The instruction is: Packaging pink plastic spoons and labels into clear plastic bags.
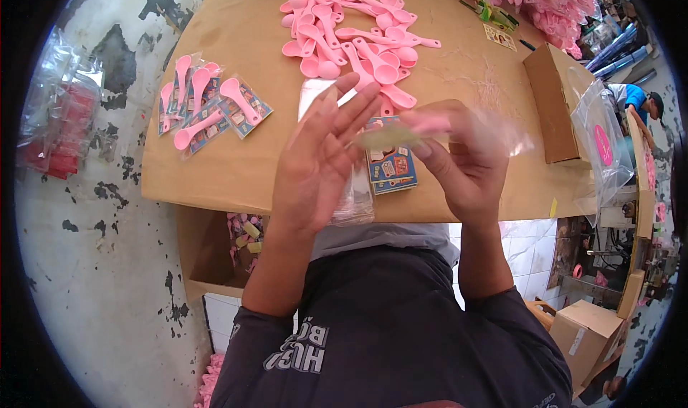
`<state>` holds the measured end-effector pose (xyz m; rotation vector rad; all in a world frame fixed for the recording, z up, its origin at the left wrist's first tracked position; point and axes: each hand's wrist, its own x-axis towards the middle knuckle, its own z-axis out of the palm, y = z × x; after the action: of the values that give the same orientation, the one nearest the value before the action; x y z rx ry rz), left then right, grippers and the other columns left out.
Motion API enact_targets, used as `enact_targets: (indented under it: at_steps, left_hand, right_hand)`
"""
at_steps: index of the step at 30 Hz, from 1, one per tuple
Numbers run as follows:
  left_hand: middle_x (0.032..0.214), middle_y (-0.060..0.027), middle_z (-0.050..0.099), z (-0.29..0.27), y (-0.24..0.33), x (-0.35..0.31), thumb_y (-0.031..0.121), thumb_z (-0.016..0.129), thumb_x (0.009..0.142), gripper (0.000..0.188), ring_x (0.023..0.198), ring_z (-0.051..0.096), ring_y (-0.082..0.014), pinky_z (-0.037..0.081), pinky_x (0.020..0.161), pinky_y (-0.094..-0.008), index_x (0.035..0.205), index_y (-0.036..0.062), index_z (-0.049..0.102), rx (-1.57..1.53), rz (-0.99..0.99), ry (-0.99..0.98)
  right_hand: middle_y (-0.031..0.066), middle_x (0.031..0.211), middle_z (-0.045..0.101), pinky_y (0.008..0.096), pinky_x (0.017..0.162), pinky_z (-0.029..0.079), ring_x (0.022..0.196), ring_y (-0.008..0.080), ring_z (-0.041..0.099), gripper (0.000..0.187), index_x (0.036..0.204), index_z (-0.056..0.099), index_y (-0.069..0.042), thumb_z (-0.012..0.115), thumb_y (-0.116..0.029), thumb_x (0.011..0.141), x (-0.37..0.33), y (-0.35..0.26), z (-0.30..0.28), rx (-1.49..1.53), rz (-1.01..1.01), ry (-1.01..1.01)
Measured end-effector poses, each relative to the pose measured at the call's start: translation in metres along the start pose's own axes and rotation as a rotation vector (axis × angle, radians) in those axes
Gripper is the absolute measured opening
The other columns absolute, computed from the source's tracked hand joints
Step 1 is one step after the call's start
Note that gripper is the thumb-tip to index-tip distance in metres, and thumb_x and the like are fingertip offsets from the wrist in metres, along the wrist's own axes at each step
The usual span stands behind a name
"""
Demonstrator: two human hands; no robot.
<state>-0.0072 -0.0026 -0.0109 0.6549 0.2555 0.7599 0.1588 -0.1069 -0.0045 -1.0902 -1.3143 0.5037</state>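
Note:
Over the near edge of the table, my right hand [469,160] is closed on a clear plastic bag with a pink spoon [430,126] in it, smeared by motion. My left hand [319,157] faces it palm-in, its fingers stretched out and near the bag's other end. Below and between the hands lie a stack of blue printed cards [394,173] and flat clear plastic bags [351,207], partly hidden by my left hand. Beyond them spreads a pile of loose pink spoons [373,57]. Several bagged spoons with cards [202,110] lie at the left.
An upright cardboard box [555,110] with a clear bag [602,139] hanging on it stands at the right. Pink bagged goods [555,6] and a green tool [491,11] lie at the far right. An open compartment [208,250] sits under the left table edge. Another person [638,103] is farther right.

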Motion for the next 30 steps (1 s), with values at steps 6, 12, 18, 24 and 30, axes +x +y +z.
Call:
enact_targets:
  at_steps: [6, 12, 18, 24, 30]
  left_hand:
    - [0.129, -0.0183, 0.066, 0.0, 0.007, -0.007, 0.016, 0.059, 0.102, 0.043, 0.115, 0.065, -0.019, 0.049, 0.1, -0.033, 0.139, -0.0061, 0.051, 0.44, 0.064, -0.174]
    - [0.108, -0.0157, 0.075, 0.008, 0.0, -0.012, 0.01, 0.065, 0.099, 0.04, 0.098, 0.07, -0.0147, 0.055, 0.086, -0.0284, 0.135, -0.0042, 0.055, 0.539, 0.07, 0.012]
    - [0.099, -0.0091, 0.076, 0.017, -0.007, -0.019, 0.008, 0.065, 0.1, 0.053, 0.085, 0.065, -0.0043, 0.051, 0.072, -0.0201, 0.149, 0.0022, 0.046, 0.54, 0.136, 0.001]
    - [0.105, -0.0162, 0.076, 0.007, -0.005, -0.022, 0.003, 0.064, 0.099, 0.059, 0.1, 0.069, -0.0117, 0.053, 0.088, -0.026, 0.153, 0.0035, 0.041, 0.683, 0.043, -0.094]
    - [0.105, -0.016, 0.076, 0.007, -0.005, -0.02, 0.002, 0.063, 0.099, 0.059, 0.1, 0.069, -0.0119, 0.053, 0.087, -0.0262, 0.153, 0.0025, 0.041, 0.716, -0.001, -0.09]
  right_hand:
    - [0.0029, 0.091, 0.07, 0.0234, 0.074, 0.048, 0.086, 0.0075, 0.064, 0.062, 0.145, 0.045, -0.002, 0.074, -0.003, 0.091, -0.004, -0.007, 0.015, 0.048, 0.283, 0.003]
    - [0.0025, 0.089, 0.066, 0.0243, 0.067, 0.048, 0.078, 0.0077, 0.057, 0.051, 0.135, 0.051, -0.001, 0.076, -0.007, 0.09, -0.011, -0.005, 0.02, 0.172, 0.361, 0.187]
    - [0.0107, 0.118, 0.062, 0.0334, 0.074, 0.047, 0.091, 0.022, 0.055, 0.028, 0.107, 0.072, -0.01, 0.08, -0.008, 0.08, 0.012, -0.005, 0.009, -0.771, -0.385, 0.209]
    - [0.0087, 0.122, 0.062, 0.0348, 0.076, 0.045, 0.1, 0.0252, 0.053, 0.025, 0.104, 0.076, -0.012, 0.078, -0.008, 0.079, 0.023, -0.006, 0.012, -0.864, -0.394, 0.216]
    - [0.0073, 0.119, 0.065, 0.0366, 0.078, 0.047, 0.099, 0.0263, 0.055, 0.025, 0.1, 0.076, -0.01, 0.079, -0.006, 0.075, 0.023, -0.004, 0.007, -0.886, -0.415, 0.203]
